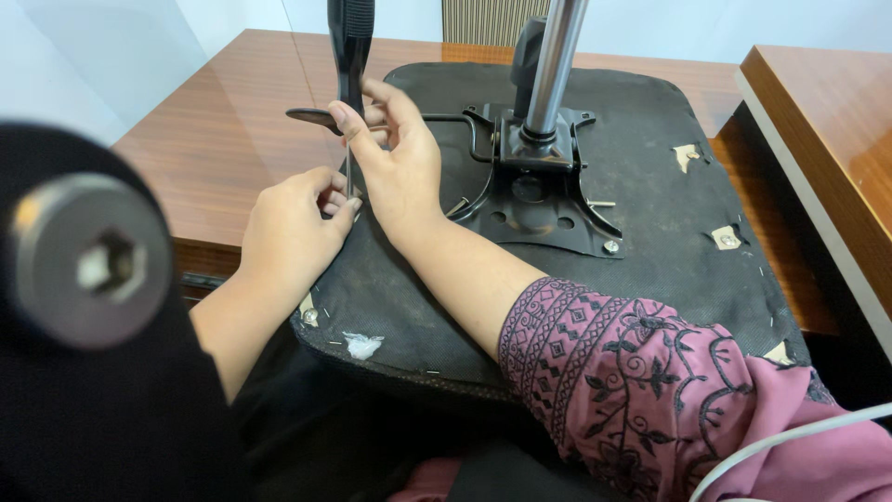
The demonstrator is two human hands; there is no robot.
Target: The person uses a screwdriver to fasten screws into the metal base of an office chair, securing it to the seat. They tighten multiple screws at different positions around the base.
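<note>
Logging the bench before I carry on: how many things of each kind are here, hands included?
Hands: 2, left hand and right hand
Screwdriver: 1
Upturned chair seat: 1
Metal mounting plate: 1
Gas-lift column: 1
Wooden tables: 2, and
Total: 8

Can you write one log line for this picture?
left hand: steadies screwdriver tip | right hand: grips shaft | on upturned chair seat

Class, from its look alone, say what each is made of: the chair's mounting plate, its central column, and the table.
Mounting plate: seemingly black-painted metal, thin pressed edges. Central column: probably polished steel, bright streaked reflections. Table: wood or wood-look laminate, glossy reddish-brown grain; which, unclear.
</note>
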